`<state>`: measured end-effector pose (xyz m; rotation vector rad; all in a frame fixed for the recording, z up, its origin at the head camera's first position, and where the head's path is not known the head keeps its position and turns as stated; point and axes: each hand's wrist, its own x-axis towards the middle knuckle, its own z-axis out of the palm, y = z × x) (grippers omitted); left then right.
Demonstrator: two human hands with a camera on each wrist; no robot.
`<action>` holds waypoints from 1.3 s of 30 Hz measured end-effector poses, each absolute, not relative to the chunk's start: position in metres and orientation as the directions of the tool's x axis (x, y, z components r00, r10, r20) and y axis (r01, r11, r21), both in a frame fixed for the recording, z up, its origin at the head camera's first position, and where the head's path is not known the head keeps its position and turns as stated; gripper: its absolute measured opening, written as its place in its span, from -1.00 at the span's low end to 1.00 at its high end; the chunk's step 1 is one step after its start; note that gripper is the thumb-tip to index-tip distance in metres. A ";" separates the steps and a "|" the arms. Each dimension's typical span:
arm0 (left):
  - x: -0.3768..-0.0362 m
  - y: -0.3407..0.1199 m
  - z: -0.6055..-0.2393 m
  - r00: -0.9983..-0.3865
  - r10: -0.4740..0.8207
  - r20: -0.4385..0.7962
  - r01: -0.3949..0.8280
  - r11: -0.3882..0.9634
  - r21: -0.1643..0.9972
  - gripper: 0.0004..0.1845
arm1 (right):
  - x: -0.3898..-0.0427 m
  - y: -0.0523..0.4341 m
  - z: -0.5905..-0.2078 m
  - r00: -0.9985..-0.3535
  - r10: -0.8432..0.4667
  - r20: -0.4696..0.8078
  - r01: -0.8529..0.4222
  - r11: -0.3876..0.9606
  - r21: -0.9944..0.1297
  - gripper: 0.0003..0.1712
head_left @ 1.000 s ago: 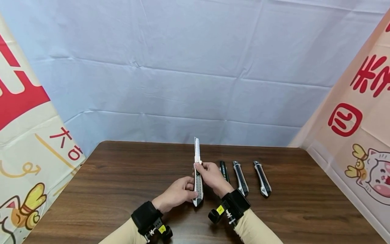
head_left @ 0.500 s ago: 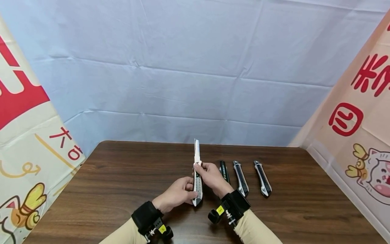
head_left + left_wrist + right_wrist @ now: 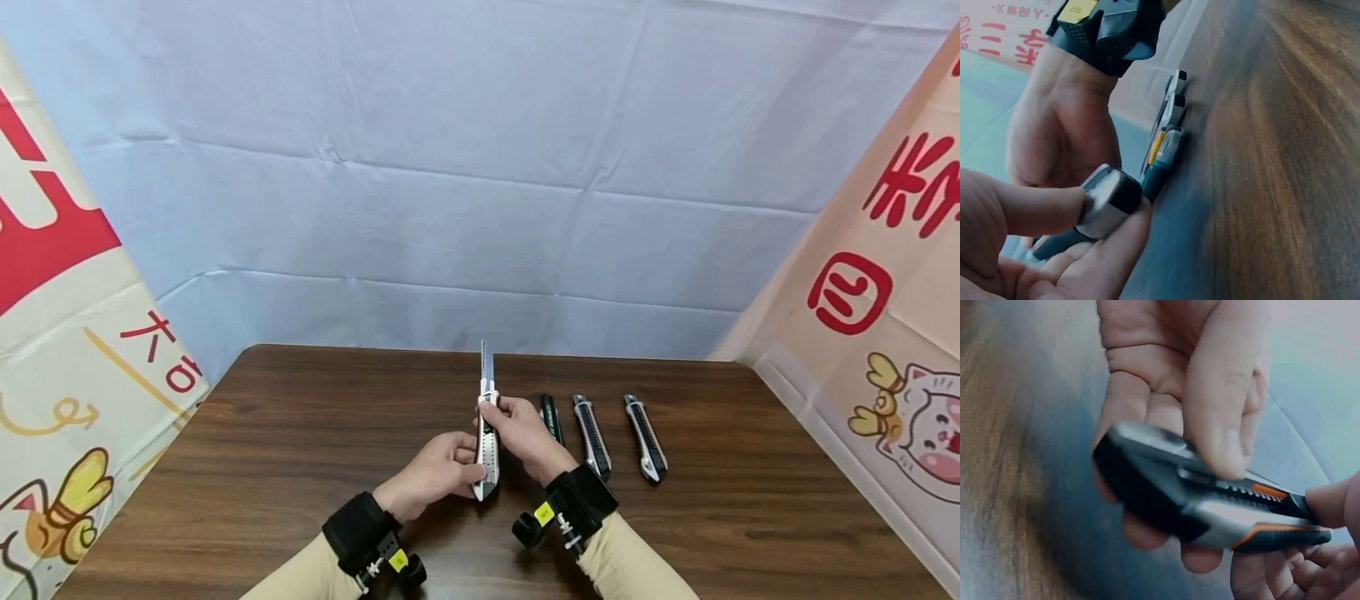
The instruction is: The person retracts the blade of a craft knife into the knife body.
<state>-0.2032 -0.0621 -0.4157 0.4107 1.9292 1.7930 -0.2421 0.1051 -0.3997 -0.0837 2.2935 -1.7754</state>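
Both hands hold one utility knife [image 3: 488, 450] above the table in the head view, its blade [image 3: 487, 361] out and pointing away. The left hand [image 3: 433, 473] pinches the rear end between thumb and fingers. Nearer the blade, the right hand [image 3: 528, 435] grips the body with its thumb on the top face. The right wrist view shows the knife's dark rear and pale, orange-edged side [image 3: 1229, 519] at close range; the blade is hidden there. From behind, the left wrist view shows its butt end [image 3: 1110, 197].
On the dark wooden table [image 3: 322, 408], right of the hands, lie a dark green utility knife [image 3: 550, 416], partly hidden by the right hand, and two grey-black ones, a middle knife [image 3: 592, 435] and a rightmost knife [image 3: 646, 437]. A pale cloth [image 3: 450, 208] hangs behind.
The held knife has tilted slightly and its rear has risen a little. The blade looks a bit shorter and no longer glares white. Both hands keep their hold.
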 end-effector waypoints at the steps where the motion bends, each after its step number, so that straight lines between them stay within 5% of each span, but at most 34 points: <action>1: -0.203 -0.063 -0.415 -0.839 0.526 -0.140 -0.101 0.102 0.990 -0.64 | -0.243 0.105 -0.400 -0.969 -0.192 -0.156 0.105 0.253 -0.962 -0.60; 15: -0.204 -0.065 -0.415 -0.825 0.543 -0.154 -0.114 0.107 0.988 -0.62 | -0.247 0.106 -0.403 -0.966 -0.192 -0.175 0.147 0.150 -0.978 -0.50; 39: -0.200 -0.064 -0.416 -0.835 0.531 -0.142 -0.080 0.138 0.987 -0.66 | -0.243 0.103 -0.405 -0.964 -0.231 -0.133 0.080 0.224 -0.971 -0.58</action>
